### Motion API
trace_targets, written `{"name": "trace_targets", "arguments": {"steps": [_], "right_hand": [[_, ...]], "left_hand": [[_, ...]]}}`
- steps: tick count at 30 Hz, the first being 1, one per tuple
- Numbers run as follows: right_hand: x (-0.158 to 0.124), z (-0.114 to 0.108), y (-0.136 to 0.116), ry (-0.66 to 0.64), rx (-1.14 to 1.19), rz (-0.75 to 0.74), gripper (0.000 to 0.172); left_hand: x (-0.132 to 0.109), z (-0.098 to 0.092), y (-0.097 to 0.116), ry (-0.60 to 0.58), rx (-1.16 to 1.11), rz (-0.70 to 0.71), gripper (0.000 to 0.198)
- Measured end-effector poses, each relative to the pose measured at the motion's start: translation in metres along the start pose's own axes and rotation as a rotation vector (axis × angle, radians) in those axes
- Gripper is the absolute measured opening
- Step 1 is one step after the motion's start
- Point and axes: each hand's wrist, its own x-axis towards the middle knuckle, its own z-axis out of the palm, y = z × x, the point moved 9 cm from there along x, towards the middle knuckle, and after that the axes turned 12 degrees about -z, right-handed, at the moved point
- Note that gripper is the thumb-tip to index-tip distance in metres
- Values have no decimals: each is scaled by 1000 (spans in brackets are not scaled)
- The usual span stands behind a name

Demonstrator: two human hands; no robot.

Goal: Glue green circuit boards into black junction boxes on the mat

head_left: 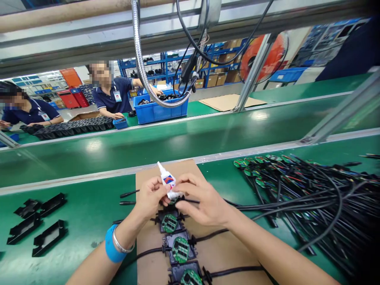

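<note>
My left hand (148, 196) grips a small white squeeze bottle (168, 179) with a narrow nozzle tilted upward and a blue and red label. Just to its right, my right hand (205, 200) has its fingers apart, the fingertips close to the bottle's lower part; whether they touch it I cannot tell. Below both hands runs a row of black housings, each bearing a round green circuit board (180, 249) with black cables leaving its sides. The nearest board to me (191, 277) is cut off by the frame's edge. Another housing under my fingers is mostly hidden.
The row lies on a brown cardboard sheet (154, 271) on the green bench. Several empty black housings (50, 237) lie at left. A heap of black cables (308, 198) with boards spreads at right. Metal conduit (139, 59) hangs overhead. Two co-workers sit across the line, near a blue bin (160, 113).
</note>
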Motion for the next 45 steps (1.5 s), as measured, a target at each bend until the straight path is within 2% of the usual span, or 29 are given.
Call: {"name": "trace_targets", "arguments": {"steps": [2, 5, 8, 10, 13, 15, 18, 21, 24, 28, 30, 31, 34, 37, 39, 42, 45], "right_hand": [[0, 3, 0, -11, -24, 9, 13], [-2, 6, 7, 3, -39, 128, 7], [-11, 3, 20, 116, -23, 330, 4], [-16, 2, 25, 191, 20, 389, 9], [-10, 2, 15, 177, 54, 204, 18], [-7, 0, 7, 143, 4, 74, 17], [-6, -4, 6, 113, -63, 53, 18], [-8, -4, 10, 121, -32, 128, 17], [-18, 2, 22, 184, 68, 276, 21], [-39, 19, 43, 398, 289, 522, 23], [-46, 27, 46, 493, 376, 568, 26], [-46, 32, 46, 498, 426, 583, 28], [-40, 44, 43, 378, 515, 628, 29], [-26, 22, 46, 248, 299, 627, 32], [-14, 5, 56, 119, 152, 631, 30], [5, -5, 78, -150, -20, 575, 29], [20, 10, 93, -414, -97, 433, 29]], "left_hand": [[-4, 5, 3, -39, -18, 20, 43], [-12, 16, 8, -109, -7, 61, 43], [-12, 19, 4, -97, 38, 33, 43], [-9, 15, -4, -61, 10, -32, 46], [-6, 11, -17, -47, -117, -136, 45], [-7, 13, -21, -69, -160, -159, 45], [-12, 20, -17, -128, -124, -95, 50], [-15, 30, -11, -181, -58, -18, 55], [-12, 31, -12, -137, -50, -7, 57], [-7, 29, -17, -26, -97, 2, 61], [-5, 32, -19, 1, -112, 14, 62], [-4, 34, -19, 3, -114, 18, 62], [-3, 38, -17, -33, -86, 15, 64], [-7, 32, -11, -124, -9, -39, 61], [-14, 18, -5, -121, 193, -10, 46], [-28, -3, 7, 16, 681, 208, 24], [-39, -6, 0, 94, 931, 404, 26]]}}
